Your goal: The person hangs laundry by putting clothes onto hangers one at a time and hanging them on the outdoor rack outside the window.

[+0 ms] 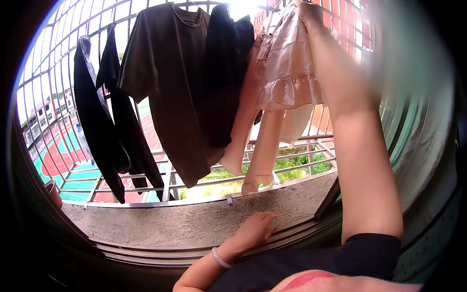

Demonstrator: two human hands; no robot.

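My right arm reaches up on the right, and my right hand [310, 10] is at the top edge of the view, closed at the upper part of a pink satin garment [290, 63] with a ruffled hem. Its fingertips are partly cut off. My left hand [255, 229], with a pale bangle [221, 258] on the wrist, rests on the rough window sill [160, 225], fingers loosely stretched and holding nothing. Left of the satin garment hang pink trousers [238, 138], a dark garment [224, 82] and a brown T-shirt [170, 92].
Black trousers [99, 121] hang farther left. Metal security bars [63, 112] enclose the window outside. A sliding track [160, 253] runs along the sill's inner edge. A pale curtain [425, 160] hangs at right, and a pot [53, 192] stands at left.
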